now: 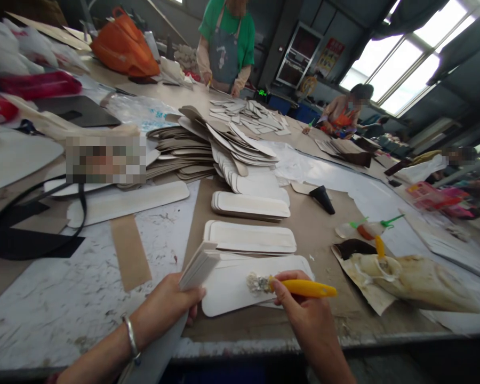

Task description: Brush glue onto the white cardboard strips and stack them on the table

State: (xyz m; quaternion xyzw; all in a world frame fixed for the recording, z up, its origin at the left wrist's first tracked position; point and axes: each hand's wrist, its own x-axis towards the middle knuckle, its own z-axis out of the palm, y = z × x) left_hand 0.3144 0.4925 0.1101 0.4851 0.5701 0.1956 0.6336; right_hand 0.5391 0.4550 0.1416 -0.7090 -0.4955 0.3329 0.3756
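My right hand (pixel 298 301) is closed around a brush (pixel 308 288) with a yellow handle. Its clotted, pale bristles rest on or just over a white rounded panel (pixel 228 288), the top one of a loose pile. In my left hand (pixel 172 298) is a stack of long white strips (pixel 200 266), gripped at the left edge of that pile; the strips run down past the table edge. Just beyond lie two neat stacks of rounded panels, the nearer stack (pixel 256 238) and the farther stack (pixel 252 205).
A glue-stained plastic jug (pixel 416 277) lies at right, near small green-tipped bottles (pixel 360 229) and a black cone (pixel 322 199). Large heaps of curved panels (pixel 184 149) stand behind. Black straps (pixel 32 229) are at left. A co-worker in green (pixel 228 48) stands across the table.
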